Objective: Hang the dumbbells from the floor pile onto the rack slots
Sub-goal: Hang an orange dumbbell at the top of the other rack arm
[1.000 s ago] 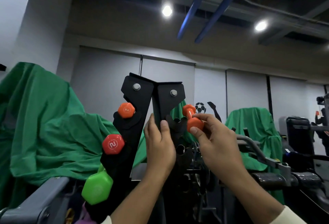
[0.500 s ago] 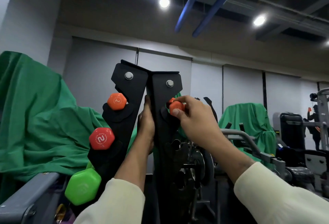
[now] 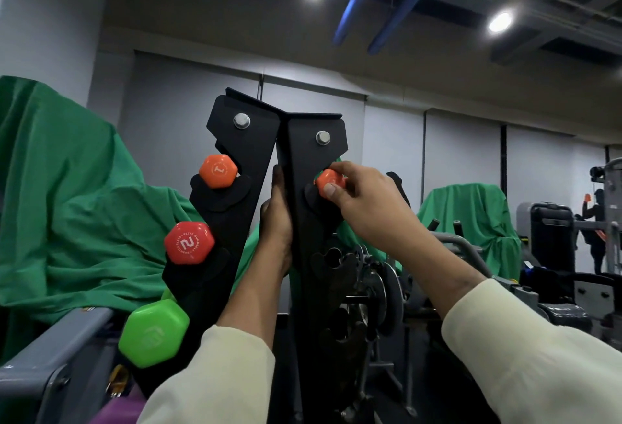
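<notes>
The black rack [image 3: 242,167] has two upright plates meeting at its top edge. The left plate carries three dumbbells in its slots: an orange one marked 1 [image 3: 218,171] at the top, a red one marked 2 [image 3: 189,242] below it, and a green one [image 3: 153,332] lowest. At the top slot of the right plate, the right hand [image 3: 365,199] pinches a small orange dumbbell [image 3: 328,181] between thumb and fingers, its end at the slot's mouth. The slots lower on that plate look empty. The left hand [image 3: 277,221] is wrapped around the rack's middle edge between the plates. Green cloth [image 3: 67,205] drapes equipment behind, and weight plates [image 3: 380,285] sit behind the right plate.
</notes>
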